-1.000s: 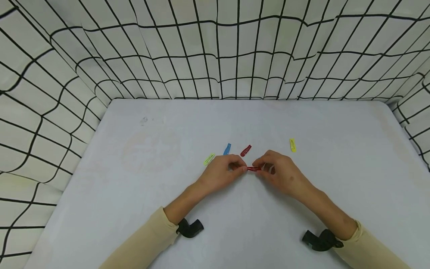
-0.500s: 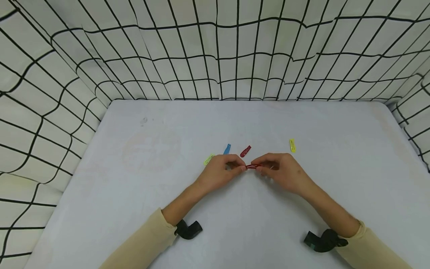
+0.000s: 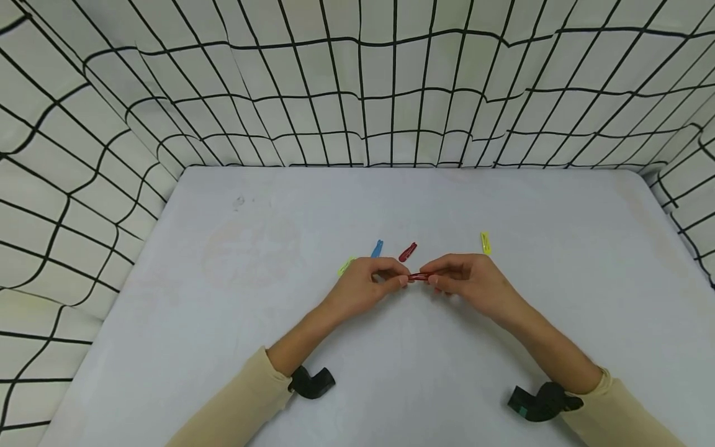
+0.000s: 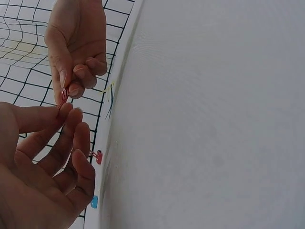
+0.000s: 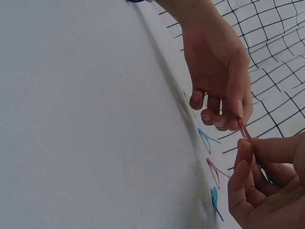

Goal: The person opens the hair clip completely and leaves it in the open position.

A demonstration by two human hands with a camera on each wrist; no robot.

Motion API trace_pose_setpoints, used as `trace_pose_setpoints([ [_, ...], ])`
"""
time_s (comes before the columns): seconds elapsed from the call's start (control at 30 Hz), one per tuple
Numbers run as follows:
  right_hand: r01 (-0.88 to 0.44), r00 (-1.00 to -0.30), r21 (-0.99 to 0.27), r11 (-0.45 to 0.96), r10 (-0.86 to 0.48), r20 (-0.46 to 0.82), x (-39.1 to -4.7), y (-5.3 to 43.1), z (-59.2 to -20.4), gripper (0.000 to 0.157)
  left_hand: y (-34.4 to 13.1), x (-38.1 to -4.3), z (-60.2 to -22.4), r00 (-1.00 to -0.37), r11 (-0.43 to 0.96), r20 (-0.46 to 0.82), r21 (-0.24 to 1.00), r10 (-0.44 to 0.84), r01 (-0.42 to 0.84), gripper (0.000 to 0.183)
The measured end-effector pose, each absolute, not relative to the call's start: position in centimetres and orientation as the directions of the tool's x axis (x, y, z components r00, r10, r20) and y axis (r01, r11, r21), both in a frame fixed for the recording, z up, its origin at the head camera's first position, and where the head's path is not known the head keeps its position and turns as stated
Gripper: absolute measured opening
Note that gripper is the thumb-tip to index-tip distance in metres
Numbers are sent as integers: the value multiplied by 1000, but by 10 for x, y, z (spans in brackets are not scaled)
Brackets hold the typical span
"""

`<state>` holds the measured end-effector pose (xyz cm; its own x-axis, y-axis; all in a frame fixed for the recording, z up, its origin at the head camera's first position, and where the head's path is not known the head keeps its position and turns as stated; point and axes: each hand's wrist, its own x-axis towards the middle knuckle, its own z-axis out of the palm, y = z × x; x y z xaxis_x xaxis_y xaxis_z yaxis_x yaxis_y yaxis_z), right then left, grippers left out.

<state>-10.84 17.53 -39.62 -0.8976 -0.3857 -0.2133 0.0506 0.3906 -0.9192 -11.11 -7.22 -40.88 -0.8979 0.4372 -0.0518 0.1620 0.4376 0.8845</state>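
Observation:
In the head view a red snap hair clip (image 3: 418, 277) is held level between my two hands above the white table. My left hand (image 3: 362, 285) pinches its left end between thumb and fingertips, and my right hand (image 3: 481, 287) pinches its right end. The left wrist view shows the same red hair clip (image 4: 63, 97) stretched between the two pinches, its ends hidden by fingertips. Just beyond the hands lie another red hair clip (image 3: 408, 252), a blue hair clip (image 3: 377, 248) and a lime-green hair clip (image 3: 346, 266), partly covered by my left hand.
A yellow hair clip (image 3: 486, 243) lies beyond my right hand. The white table (image 3: 357, 385) is bordered at the back and sides by black wire-patterned netting (image 3: 363, 96) over a pale backing. A black wrist camera (image 3: 313, 382) sits at each sleeve cuff.
My right hand's fingers have shifted their pinch on the red hair clip and lie flatter over its end. The clip has risen slightly. My left hand has barely moved.

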Motion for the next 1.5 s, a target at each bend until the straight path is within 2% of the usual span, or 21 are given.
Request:
trace_pose_setpoints([
  [0.4, 66, -903, -927, 368, -374, -213, -109, 176, -395, 21, -75, -112, -407, -870, 410, -63, 897, 490, 166, 12],
  [0.63, 90, -897, -926, 366, -375, -235, -108, 177, -395, 22, -77, -113, -405, -857, 394, -106, 911, 504, 119, 13],
  [0.83, 115, -882, -930, 349, -396, -257, -108, 179, -392, 24, -78, -114, -404, -854, 364, -123, 928, 506, 83, 14],
  [1.5, 124, -882, -932, 342, -391, -261, -109, 183, -394, 24, -77, -114, -406, -849, 330, -112, 941, 516, 76, 15],
])
